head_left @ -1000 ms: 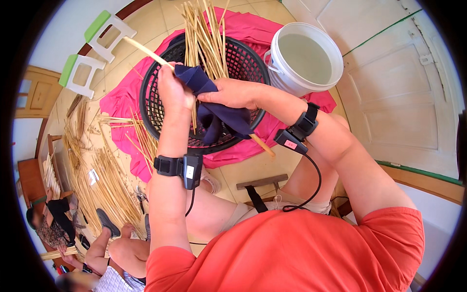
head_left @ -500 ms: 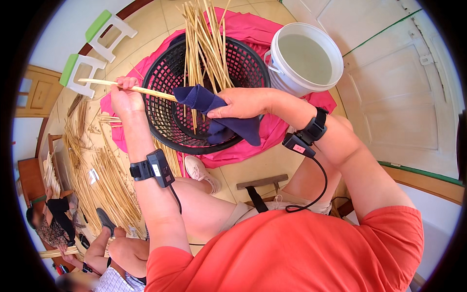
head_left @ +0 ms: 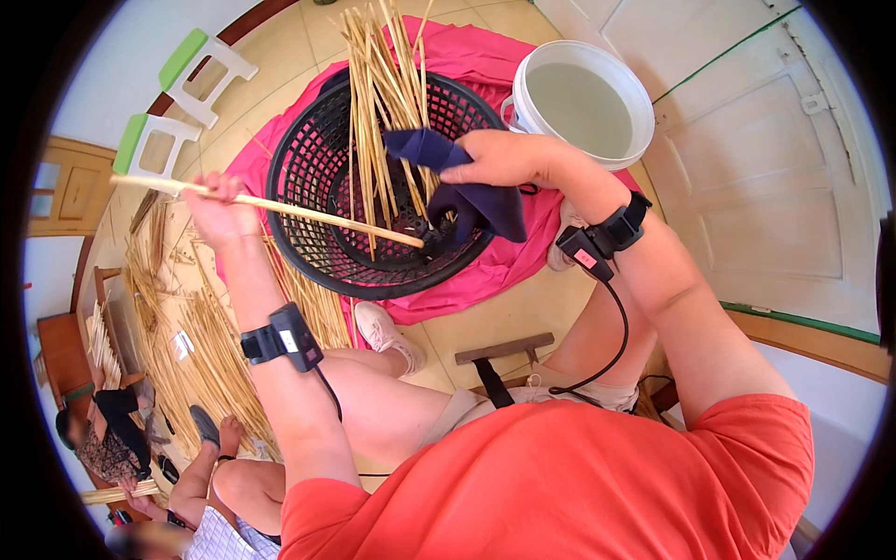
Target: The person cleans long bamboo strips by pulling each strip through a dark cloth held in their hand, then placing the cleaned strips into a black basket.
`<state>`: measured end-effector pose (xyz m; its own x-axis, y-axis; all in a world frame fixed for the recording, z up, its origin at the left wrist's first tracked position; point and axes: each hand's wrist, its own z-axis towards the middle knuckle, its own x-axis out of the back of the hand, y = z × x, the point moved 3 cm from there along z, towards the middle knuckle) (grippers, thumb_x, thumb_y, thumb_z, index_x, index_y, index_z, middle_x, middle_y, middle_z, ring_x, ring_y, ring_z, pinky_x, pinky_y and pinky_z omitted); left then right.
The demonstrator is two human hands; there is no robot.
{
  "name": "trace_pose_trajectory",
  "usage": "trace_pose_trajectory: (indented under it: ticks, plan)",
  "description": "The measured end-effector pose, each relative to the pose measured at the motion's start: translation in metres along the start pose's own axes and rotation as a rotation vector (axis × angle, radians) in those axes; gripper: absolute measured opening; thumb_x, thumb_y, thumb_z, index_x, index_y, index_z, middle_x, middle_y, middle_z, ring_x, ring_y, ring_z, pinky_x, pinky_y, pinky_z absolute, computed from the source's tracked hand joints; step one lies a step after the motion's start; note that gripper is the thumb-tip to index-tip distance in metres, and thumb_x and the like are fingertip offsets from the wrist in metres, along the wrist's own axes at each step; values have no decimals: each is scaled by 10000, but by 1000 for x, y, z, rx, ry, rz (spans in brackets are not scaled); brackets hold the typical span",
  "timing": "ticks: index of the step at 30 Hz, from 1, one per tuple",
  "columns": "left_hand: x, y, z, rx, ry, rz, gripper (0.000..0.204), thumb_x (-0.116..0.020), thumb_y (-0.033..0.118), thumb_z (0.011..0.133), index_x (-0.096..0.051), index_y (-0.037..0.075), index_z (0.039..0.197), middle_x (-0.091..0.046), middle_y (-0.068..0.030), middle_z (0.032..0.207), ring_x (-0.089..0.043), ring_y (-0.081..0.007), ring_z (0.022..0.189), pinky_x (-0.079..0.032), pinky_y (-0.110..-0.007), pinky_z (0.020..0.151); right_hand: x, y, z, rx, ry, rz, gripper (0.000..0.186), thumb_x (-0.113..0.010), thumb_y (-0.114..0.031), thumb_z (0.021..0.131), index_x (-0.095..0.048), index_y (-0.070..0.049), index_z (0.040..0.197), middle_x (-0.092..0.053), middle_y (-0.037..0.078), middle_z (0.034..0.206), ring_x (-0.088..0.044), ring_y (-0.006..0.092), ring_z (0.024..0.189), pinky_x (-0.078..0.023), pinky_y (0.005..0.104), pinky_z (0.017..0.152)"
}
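Note:
My left hand (head_left: 222,207) is closed around a long pale stalk (head_left: 322,217), which slants across the near side of a black plastic basket (head_left: 329,280). The stalk's right end hangs over the basket. In my right hand (head_left: 504,157) is a dark blue cloth (head_left: 485,207), bunched at the thumb and drooping over the basket's right rim. The cloth and the stalk's middle are apart; whether the hanging cloth touches the stalk's end I cannot tell. A bundle of similar stalks (head_left: 378,112) stands in the basket, leaning on its far rim.
A white bucket (head_left: 644,131) of cloudy water stands right of the basket. Pink cloth (head_left: 467,42) lies underneath. Many stalks (head_left: 210,359) cover the floor at left, where two people (head_left: 107,448) sit. Two green-topped stools (head_left: 191,56) stand far left. A wooden-handled tool (head_left: 504,349) lies between my legs.
The blue cloth has come off the stalk as my right hand moved right and away. My left hand has moved left with the stalk, whose right end is now bare and lower.

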<state>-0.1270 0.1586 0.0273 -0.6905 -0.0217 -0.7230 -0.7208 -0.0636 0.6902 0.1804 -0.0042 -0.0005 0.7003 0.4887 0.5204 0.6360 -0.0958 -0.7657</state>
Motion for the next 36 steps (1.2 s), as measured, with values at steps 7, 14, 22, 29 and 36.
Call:
trace_pose_trajectory:
  ticks: [7,14,22,29,36]
  plan:
    - [-61,-89,-78,158,-288,350,166,-375,192,950,-426,48,886,-474,-43,724,-429,-91,581,-387,-205,497,1,-18,13,143,410,688,361,-524,-312,880,-595,12,1023,-627,76,908,-578,148,816,-460,296,742]
    - [-95,-104,-121,-261,-613,911,170,-546,164,875,-556,-1,914,-502,-62,859,-511,-137,768,-419,-250,699,1,-30,21,241,379,878,373,-503,-340,901,-571,-10,1059,-600,48,963,-560,120,840,-459,274,740]
    - [-87,-105,-97,-434,-563,1139,164,-615,153,806,-573,9,871,-508,-100,878,-489,-244,857,-390,-330,777,-9,-39,25,260,262,1056,388,-485,-348,910,-529,-7,1089,-587,57,980,-566,133,877,-469,281,773]
    - [-80,-111,-86,-143,-494,972,155,-522,141,872,-549,-11,892,-513,-74,810,-498,-185,763,-401,-275,711,-19,-50,27,195,202,1081,379,-493,-322,912,-512,-13,1129,-576,39,1022,-550,102,900,-462,266,788]
    - [-74,-98,-62,32,-215,534,215,-444,189,925,-562,9,908,-517,2,761,-444,-71,698,-374,-216,648,-30,-47,29,117,101,782,283,-540,-262,888,-579,-9,1011,-572,-10,866,-515,79,774,-452,241,711]
